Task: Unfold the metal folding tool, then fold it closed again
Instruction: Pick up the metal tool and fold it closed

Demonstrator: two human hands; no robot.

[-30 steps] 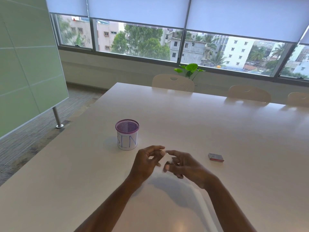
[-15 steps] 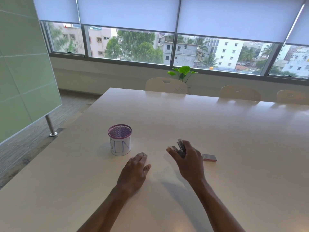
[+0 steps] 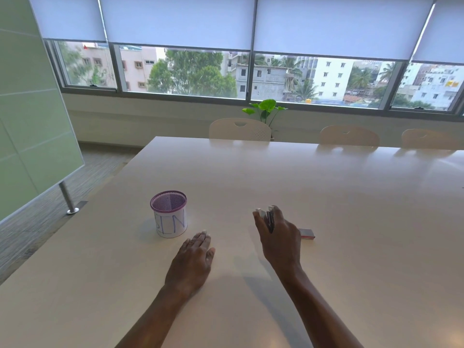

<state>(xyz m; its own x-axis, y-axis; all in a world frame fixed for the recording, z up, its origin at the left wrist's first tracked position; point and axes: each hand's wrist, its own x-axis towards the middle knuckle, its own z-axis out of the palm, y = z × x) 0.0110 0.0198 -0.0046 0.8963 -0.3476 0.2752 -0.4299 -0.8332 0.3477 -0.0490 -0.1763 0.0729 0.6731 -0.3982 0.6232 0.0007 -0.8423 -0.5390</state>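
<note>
My right hand (image 3: 277,238) is raised a little above the white table (image 3: 351,222) and grips a small metal folding tool (image 3: 268,218) between thumb and fingers. The tool's dark metal leaves stick up past my fingertips; whether it is fully folded is hard to tell. My left hand (image 3: 192,262) lies flat on the table, palm down, fingers together, holding nothing, about a hand's width left of the right hand.
A purple mesh cup (image 3: 169,213) wrapped in white paper stands left of my hands. A small red and grey box (image 3: 306,233) lies just right of my right hand. Chairs (image 3: 239,129) line the far table edge. A green board (image 3: 32,109) stands at left.
One second ago both hands were together at the tool. The left hand let go and settled flat on the table; the right hand moved forward and right with the tool.
</note>
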